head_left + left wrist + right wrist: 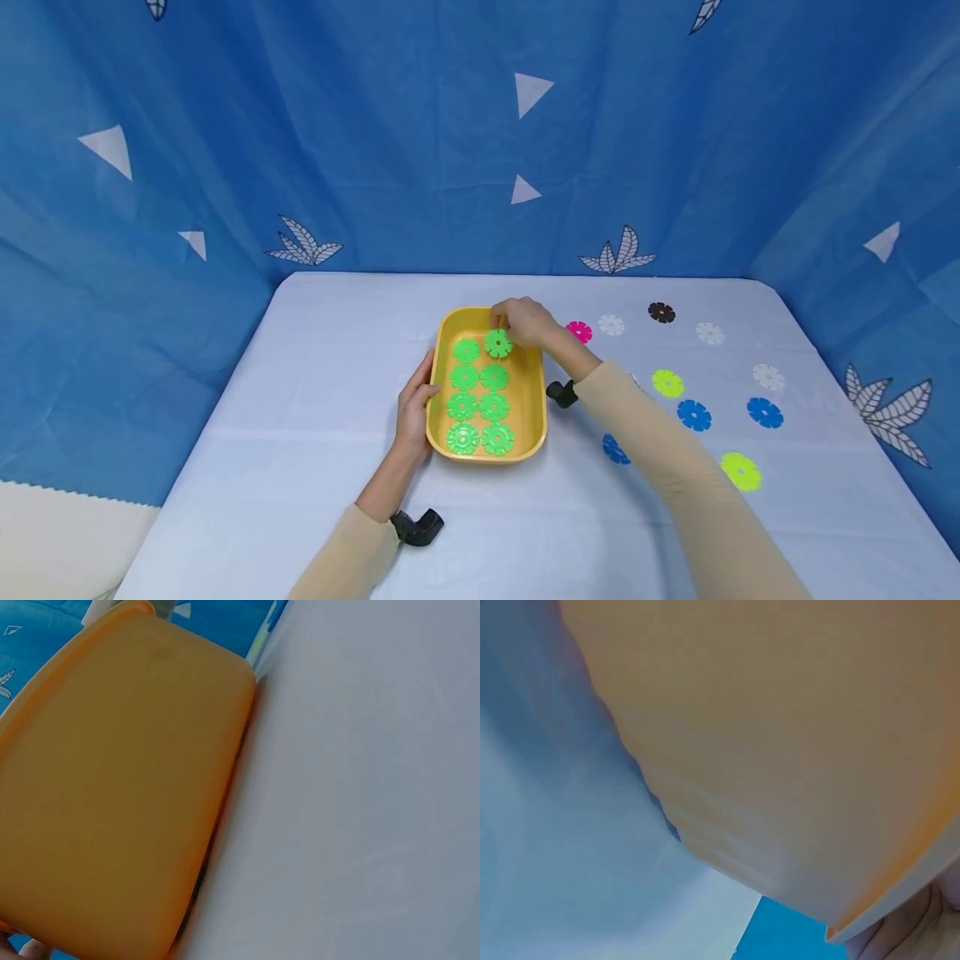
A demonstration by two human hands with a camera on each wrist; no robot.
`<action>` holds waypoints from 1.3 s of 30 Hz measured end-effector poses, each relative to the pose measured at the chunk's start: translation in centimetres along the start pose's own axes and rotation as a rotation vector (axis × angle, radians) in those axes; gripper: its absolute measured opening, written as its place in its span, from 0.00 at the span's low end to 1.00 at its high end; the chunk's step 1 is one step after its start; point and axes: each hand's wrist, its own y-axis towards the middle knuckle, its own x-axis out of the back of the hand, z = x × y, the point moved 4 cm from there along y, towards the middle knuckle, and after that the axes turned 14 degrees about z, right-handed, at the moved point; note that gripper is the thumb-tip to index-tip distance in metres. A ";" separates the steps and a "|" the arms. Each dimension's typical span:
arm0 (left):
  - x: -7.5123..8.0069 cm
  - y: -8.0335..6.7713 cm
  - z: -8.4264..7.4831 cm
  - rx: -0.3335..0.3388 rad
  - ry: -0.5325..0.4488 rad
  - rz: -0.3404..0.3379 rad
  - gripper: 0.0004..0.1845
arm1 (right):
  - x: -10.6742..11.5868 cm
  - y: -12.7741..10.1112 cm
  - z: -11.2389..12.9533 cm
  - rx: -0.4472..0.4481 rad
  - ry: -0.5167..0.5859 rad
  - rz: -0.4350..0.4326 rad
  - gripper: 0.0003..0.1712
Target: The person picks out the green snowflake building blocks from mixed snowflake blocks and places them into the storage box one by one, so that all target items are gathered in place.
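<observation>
Head view first: the right hand (525,321) pinches a green disc (498,342) over the far end of the yellow tray (534,392), next to seven more green discs (478,406) laid in two columns. The left hand (415,408) lies flat-fingered along the tray's near-left wall, steadying it. Looks like the setting-down step; next it just needs letting go so the disc sits level beside its neighbour. Loose coloured discs (693,414) lie out past the right arm.

Left wrist view: only the tray's outer wall (112,795) and the table (360,795).

Right wrist view: tray wall (780,750) again, with a bit of fingertip at the bottom right corner.
</observation>
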 end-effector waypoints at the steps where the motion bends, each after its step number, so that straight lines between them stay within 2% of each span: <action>1: 0.0 0.0 0.0 -0.004 0.002 0.004 0.33 | 0.0 -0.1 0.1 -0.001 -0.002 0.000 0.15; 8: 0.1 0.1 0.1 -0.009 0.002 0.005 0.33 | -0.2 -0.3 0.4 0.056 0.001 0.022 0.15; 16: 0.1 0.1 0.0 -0.003 0.004 -0.006 0.33 | -0.4 0.1 0.4 0.083 -0.065 -0.014 0.16; 21: 0.0 0.0 0.0 0.001 0.005 -0.005 0.33 | -0.7 0.2 0.5 0.061 -0.117 -0.048 0.17; 28: 0.1 0.1 0.1 0.001 0.022 -0.008 0.33 | -1.1 0.7 0.3 0.009 -0.170 -0.051 0.17; 39: 0.1 0.1 0.1 0.006 0.020 -0.016 0.34 | -1.4 0.9 0.3 -0.010 -0.210 -0.068 0.14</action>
